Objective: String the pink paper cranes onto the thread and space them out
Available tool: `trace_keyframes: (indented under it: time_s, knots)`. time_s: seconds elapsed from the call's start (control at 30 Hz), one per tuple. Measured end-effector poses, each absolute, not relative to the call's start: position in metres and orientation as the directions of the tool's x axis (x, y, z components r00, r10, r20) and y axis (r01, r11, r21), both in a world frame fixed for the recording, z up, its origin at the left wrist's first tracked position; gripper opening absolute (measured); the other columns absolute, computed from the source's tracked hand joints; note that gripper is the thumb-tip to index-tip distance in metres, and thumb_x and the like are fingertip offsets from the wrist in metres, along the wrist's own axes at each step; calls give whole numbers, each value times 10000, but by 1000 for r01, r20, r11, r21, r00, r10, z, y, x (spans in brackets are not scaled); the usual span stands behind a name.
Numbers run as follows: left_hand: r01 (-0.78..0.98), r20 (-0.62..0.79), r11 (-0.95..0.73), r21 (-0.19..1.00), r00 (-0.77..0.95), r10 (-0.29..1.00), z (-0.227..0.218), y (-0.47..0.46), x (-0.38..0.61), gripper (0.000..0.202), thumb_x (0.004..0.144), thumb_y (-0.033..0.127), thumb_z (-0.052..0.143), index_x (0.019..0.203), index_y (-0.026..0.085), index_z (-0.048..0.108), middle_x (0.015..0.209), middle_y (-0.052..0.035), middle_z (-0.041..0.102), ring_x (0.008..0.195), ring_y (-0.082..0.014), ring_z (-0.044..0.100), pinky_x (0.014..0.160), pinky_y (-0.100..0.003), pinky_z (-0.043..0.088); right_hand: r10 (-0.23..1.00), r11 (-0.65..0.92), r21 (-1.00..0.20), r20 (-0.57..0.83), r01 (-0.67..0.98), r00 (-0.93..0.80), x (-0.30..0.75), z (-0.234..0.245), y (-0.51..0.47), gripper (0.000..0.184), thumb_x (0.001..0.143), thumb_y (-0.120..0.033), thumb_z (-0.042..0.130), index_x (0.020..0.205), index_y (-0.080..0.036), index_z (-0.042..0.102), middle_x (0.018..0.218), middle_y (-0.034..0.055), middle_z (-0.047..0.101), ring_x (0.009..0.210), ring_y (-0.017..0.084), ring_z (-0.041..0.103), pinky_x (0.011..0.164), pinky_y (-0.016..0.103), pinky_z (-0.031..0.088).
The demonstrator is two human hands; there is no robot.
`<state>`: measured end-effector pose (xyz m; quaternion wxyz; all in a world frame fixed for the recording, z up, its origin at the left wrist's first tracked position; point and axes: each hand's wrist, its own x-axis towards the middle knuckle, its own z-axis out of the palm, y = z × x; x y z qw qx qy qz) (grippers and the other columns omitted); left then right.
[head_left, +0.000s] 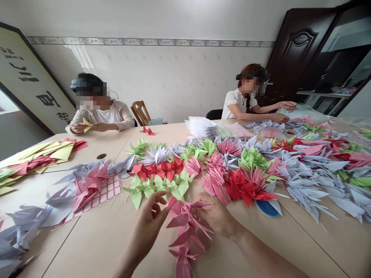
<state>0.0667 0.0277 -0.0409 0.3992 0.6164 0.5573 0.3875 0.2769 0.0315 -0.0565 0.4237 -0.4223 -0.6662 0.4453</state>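
Observation:
A string of pink paper cranes (185,227) hangs down between my two hands above the light wooden table (95,239). My left hand (149,220) pinches the top crane from the left with thumb and fingers. My right hand (216,216) grips the same top crane from the right, fingers curled round it. Just behind my hands lie rows of green paper cranes (158,187), red paper cranes (158,170) and more pink ones (214,181).
Heaps of lilac, red, green and pink cranes (313,166) cover the table's right side. A red-grid sticker sheet (101,195) and lilac cranes lie left. Flat paper sheets (43,156) sit far left. Two other people fold paper at the far side.

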Motion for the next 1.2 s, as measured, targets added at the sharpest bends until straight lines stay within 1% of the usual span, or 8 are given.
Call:
trace_keyframes:
  time_s: [0.13, 0.23, 0.43, 0.57, 0.83, 0.97, 1.1, 1.2]
  knots:
    - [535, 7, -108, 838, 187, 982, -43, 29, 63, 294, 732, 287, 618, 1016, 229, 665, 917, -50, 602, 746, -194, 528, 653, -306, 432, 916, 291, -945, 229, 150, -330, 279, -55, 31, 356, 834, -502, 635, 720, -168, 685, 724, 30, 596, 793, 170, 528, 730, 275, 410]
    - [578, 76, -174, 797, 189, 979, -53, 30, 67, 270, 697, 211, 607, 951, 222, 699, 886, -56, 637, 737, -203, 539, 672, -318, 432, 897, 303, -942, 231, 145, -377, 279, -52, 28, 320, 825, -470, 662, 737, -164, 691, 757, 33, 616, 798, 164, 540, 733, 273, 417]
    - [512, 117, -167, 843, 128, 985, -73, 36, 74, 188, 746, 280, 560, 835, 182, 694, 751, -53, 676, 597, -184, 535, 596, -314, 431, 844, 338, -924, 214, 179, -491, 280, -49, 25, 275, 816, -425, 689, 732, -164, 715, 793, 43, 659, 859, 175, 557, 796, 292, 427]
    - [493, 119, -150, 857, 94, 988, -72, 37, 75, 186, 774, 299, 517, 783, 182, 661, 714, -46, 670, 621, -188, 564, 609, -319, 463, 822, 350, -920, 213, 175, -528, 281, -50, 24, 200, 822, -385, 693, 800, -196, 754, 829, 44, 670, 903, 177, 567, 826, 292, 440]
    - [116, -60, 65, 991, -43, 997, -51, 36, 72, 355, 722, 410, 651, 998, 193, 597, 999, -65, 664, 836, -203, 609, 628, -298, 549, 746, 472, -862, 278, 187, -606, 282, -49, 21, 136, 860, -208, 638, 923, -224, 758, 920, 55, 660, 982, 170, 562, 889, 287, 441]
    - [-7, -142, 141, 990, -9, 990, -47, 35, 69, 365, 707, 423, 708, 969, 193, 603, 985, -48, 668, 857, -186, 619, 691, -282, 550, 828, 479, -848, 353, 224, -435, 282, -53, 21, 234, 872, -107, 521, 990, -213, 692, 1096, 63, 589, 1078, 171, 535, 940, 302, 429]
    - [-77, -194, 199, 977, 58, 979, -46, 32, 69, 312, 735, 401, 715, 951, 195, 621, 927, -26, 680, 796, -139, 613, 712, -241, 522, 945, 314, -916, 275, 249, -178, 281, -57, 24, 235, 902, -268, 537, 1126, -210, 577, 1157, 74, 564, 1036, 190, 551, 913, 334, 450]
    - [-116, -202, 218, 969, 133, 970, -46, 29, 70, 231, 763, 374, 705, 873, 188, 622, 851, -7, 670, 752, -117, 601, 722, -233, 507, 962, 139, -981, 101, 139, -252, 278, -59, 25, 331, 883, -415, 584, 1116, -180, 582, 1035, 66, 622, 885, 176, 596, 762, 279, 490]
